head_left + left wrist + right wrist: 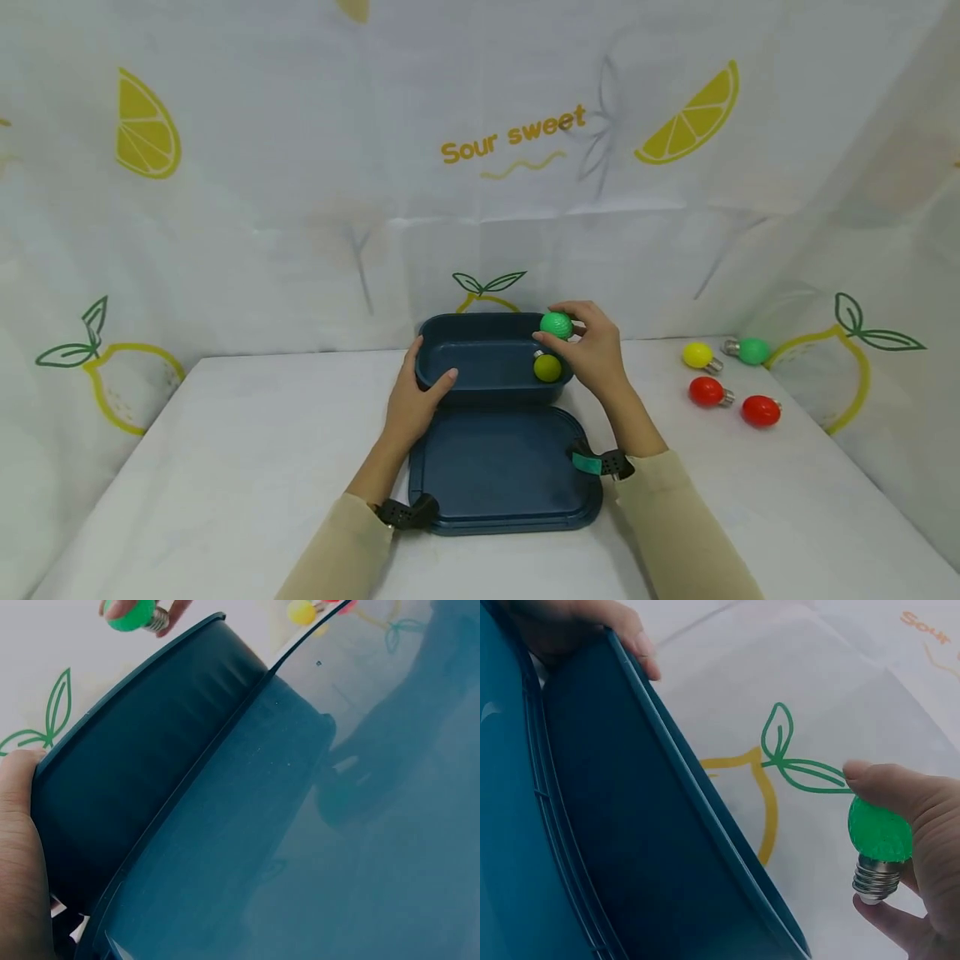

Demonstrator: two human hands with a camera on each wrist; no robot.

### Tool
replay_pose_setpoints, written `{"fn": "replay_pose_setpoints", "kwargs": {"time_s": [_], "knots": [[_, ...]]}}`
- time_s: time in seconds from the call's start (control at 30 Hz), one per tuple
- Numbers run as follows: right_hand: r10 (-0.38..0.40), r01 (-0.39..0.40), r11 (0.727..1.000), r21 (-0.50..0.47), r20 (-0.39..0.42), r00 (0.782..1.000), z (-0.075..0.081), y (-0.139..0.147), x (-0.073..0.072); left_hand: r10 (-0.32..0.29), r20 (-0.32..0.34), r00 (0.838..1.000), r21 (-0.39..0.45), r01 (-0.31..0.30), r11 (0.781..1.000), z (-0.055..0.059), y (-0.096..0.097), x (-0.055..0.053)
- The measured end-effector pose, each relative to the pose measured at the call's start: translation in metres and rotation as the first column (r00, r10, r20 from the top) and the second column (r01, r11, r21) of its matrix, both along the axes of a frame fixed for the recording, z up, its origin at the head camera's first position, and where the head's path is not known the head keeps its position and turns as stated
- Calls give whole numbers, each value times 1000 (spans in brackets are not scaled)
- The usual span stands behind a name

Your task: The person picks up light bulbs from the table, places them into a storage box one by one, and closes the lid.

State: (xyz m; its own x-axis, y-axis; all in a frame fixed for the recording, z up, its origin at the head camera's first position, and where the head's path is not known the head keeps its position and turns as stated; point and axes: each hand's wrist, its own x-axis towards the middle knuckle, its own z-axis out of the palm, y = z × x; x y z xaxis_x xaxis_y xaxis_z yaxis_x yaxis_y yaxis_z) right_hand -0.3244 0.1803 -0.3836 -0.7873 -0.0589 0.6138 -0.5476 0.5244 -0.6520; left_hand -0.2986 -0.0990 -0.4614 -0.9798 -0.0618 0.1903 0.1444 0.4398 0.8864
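Observation:
In the head view my right hand [592,346] pinches a green light bulb [556,325] over the right end of a dark blue box [480,398]. The right wrist view shows the thumb on the bulb's ridged green globe [877,829] and a fingertip by its metal screw base [875,879]. A yellow-green bulb [547,367] lies inside the box at the right. My left hand [411,406] grips the box's left end, thumb at the near wall and fingers along the outer side. In the left wrist view that hand [19,847] is partly cut off.
A flat dark blue lid [502,467] lies on the white table [285,450] in front of the box, under my wrists. On the right side are a yellow bulb [698,356], another green bulb [753,351] and two red bulbs [707,391]. A lemon-printed cloth [300,250] hangs behind.

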Motion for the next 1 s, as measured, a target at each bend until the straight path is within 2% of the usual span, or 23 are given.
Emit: {"fn": "replay_pose_setpoints", "kwargs": {"time_s": [0.2,0.37,0.77,1.0], "knots": [[-16,19,998,-57,48,999,-1,1,2,-2,2,1000,-4,2,1000,1,-1,1],[-42,47,997,-54,87,995,-5,3,0,-4,-2,1000,-5,4,1000,0,-1,0],[-16,16,1000,5,138,990,-17,6,-5,0,2,1000,-8,0,1000,1,-1,0],[-5,-6,996,93,120,993,-21,2,-6,-3,-2,1000,5,3,1000,3,-1,1]]}}
